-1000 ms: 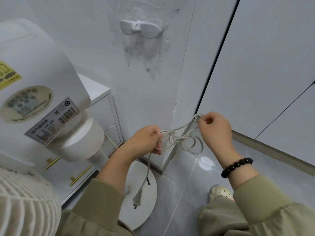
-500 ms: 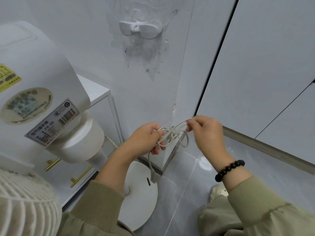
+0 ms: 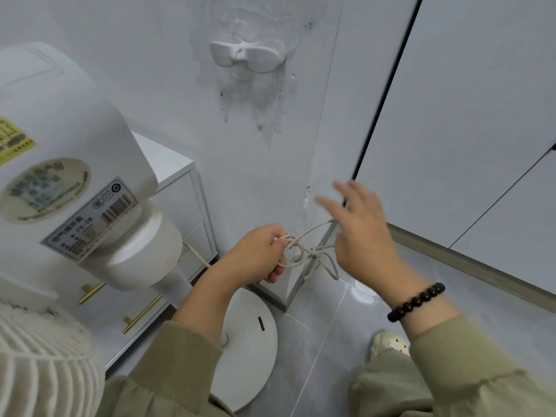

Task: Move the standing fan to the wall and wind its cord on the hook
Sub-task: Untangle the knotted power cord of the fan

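Head view: nearest us, the fan (image 3: 60,164) stands by the wall (image 3: 150,70), so we judge the move done. Our left hand (image 3: 258,254) clamps its fingers on a small bundle of cord (image 3: 304,254); our right hand (image 3: 364,233) hovers just beside it, fingers spread. Above, the wall hook (image 3: 248,57) carries no cord: winding remains.

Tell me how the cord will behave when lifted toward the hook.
Probably floppy: the cord droops in loose loops from the left hand. Likely light, since one hand holds it. Loops may spill; nothing visibly binds them.
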Demonstrator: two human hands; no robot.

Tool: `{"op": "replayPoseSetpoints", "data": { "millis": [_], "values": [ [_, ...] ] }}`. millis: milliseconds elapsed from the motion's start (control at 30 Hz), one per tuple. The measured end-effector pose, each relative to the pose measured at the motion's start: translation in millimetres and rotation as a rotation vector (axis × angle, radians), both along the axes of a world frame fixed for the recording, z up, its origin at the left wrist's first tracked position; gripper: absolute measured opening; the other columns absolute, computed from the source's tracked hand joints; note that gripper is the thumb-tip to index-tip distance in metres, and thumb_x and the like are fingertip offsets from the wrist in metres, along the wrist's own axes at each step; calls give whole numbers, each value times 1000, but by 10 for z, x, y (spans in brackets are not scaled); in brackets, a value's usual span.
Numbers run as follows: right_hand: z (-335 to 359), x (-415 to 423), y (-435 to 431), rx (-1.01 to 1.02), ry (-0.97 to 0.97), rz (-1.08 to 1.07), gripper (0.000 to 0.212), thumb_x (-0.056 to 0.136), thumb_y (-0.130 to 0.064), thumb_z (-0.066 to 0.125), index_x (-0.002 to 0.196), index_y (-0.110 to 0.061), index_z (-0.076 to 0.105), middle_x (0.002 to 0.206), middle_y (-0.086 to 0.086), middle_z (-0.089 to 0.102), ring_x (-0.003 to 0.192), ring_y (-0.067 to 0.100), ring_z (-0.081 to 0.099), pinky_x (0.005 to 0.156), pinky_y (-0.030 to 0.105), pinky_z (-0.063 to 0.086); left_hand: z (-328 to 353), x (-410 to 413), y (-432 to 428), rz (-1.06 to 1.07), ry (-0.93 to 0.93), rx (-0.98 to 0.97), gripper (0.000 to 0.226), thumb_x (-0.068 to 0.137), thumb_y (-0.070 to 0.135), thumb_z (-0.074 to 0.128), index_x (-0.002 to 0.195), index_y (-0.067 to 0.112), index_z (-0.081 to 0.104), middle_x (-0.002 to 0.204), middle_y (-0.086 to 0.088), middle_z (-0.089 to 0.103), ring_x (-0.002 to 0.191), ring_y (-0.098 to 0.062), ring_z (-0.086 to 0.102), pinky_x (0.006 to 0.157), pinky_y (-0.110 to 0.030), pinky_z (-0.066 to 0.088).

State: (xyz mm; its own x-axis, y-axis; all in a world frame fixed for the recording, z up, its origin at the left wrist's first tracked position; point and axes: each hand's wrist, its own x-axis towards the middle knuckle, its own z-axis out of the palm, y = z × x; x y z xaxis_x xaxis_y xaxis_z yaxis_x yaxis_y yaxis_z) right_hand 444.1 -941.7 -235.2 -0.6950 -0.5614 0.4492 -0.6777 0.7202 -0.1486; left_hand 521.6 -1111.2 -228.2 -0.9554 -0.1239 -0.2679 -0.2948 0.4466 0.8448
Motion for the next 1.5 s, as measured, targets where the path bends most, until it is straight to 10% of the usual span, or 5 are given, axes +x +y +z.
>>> {"op": "replayPoseSetpoints", "data": {
  "millis": [100, 433, 733, 1067, 1500],
  "values": [
    [-54, 46, -51, 86, -39, 87, 8, 77, -8, 64, 82, -14, 67, 86, 7, 68, 91, 31, 63, 99, 52, 38, 39, 12, 3, 4, 32, 28, 24, 99, 16, 37, 80, 17, 52, 59, -4, 62, 45, -14, 55, 45, -21, 43],
    [186, -245, 175, -1065, -731, -519, 32, 87, -1, 34, 70, -13, 59, 53, 7, 47, 39, 15, 37, 40, 21, 27, 15, 28, -71, 66, 17, -10, 21, 99, 12, 38, 86, 12, 55, 84, -5, 71, 48, -19, 60, 45, -23, 44],
    [68, -248, 231, -373, -641, -405, 36, 94, -7, 39, 124, -13, 56, 114, 8, 58, 90, 21, 58, 69, 17, 41, 80, -23, -64, 167, 237, 177, 29, 98, 5, 38, 76, 10, 57, 53, -4, 54, 34, 1, 41, 38, -8, 32],
    [243, 31, 139, -108, -505, -275, 51, 100, -38, 26, 98, -6, 65, 145, 18, 39, 141, 22, 25, 106, 32, 27, 116, -39, -36, 283, 359, 345, 31, 99, 5, 35, 77, 12, 56, 51, -2, 47, 35, -3, 37, 37, -12, 30],
    [332, 119, -35, -450, -773, -43, 26, 92, -24, 55, 84, -6, 72, 77, 11, 69, 57, 16, 58, 63, 33, 53, 73, -57, -79, 352, 242, 285, 21, 98, 9, 39, 101, 18, 58, 65, -5, 57, 38, -10, 41, 39, -18, 32]
  ]
}}
